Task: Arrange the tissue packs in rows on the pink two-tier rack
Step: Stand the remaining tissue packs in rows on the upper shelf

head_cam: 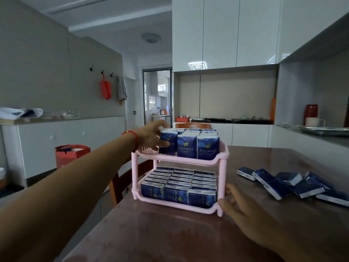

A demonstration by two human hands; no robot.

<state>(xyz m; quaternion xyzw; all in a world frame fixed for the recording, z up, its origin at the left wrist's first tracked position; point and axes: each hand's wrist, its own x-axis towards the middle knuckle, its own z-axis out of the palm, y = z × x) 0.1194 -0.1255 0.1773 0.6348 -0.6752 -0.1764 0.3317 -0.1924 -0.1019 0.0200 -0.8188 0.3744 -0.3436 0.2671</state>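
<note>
The pink two-tier rack stands on the brown table, left of centre. Its lower tier holds three rows of dark blue tissue packs, standing upright. On the upper tier more upright packs form rows. My left hand reaches over the upper tier's left side, its fingers closed around the front-left pack. My right hand rests against the rack's lower right corner post, fingers spread, holding no pack. Several loose packs lie scattered on the table to the right.
A wooden chair stands at the table's left edge behind the rack. A red bin sits on the floor by the left cabinets. Counters with a tray and a mug run along the right.
</note>
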